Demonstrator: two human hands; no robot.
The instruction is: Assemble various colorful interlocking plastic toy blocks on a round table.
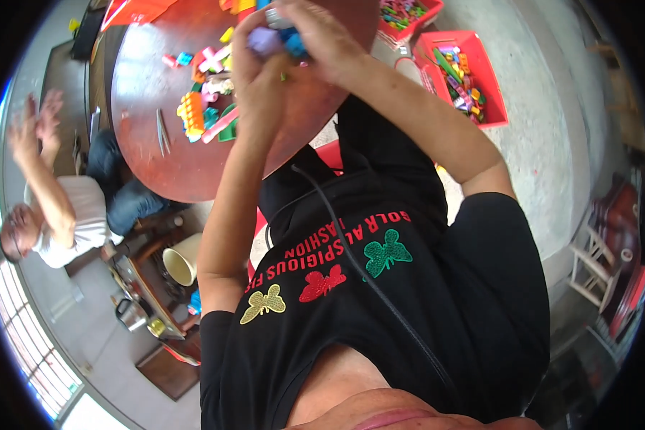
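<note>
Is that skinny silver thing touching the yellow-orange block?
Apart: the head view shows bare table between the skinny silver thing and the yellow-orange block.

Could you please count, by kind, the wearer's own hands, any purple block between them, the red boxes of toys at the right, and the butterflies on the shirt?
Own hands: 2 (left hand, right hand)
Purple block: 1
Red boxes: 2 (upper box, lower box)
Butterflies: 3 (yellow butterfly, red butterfly, green butterfly)
Total: 8
</note>
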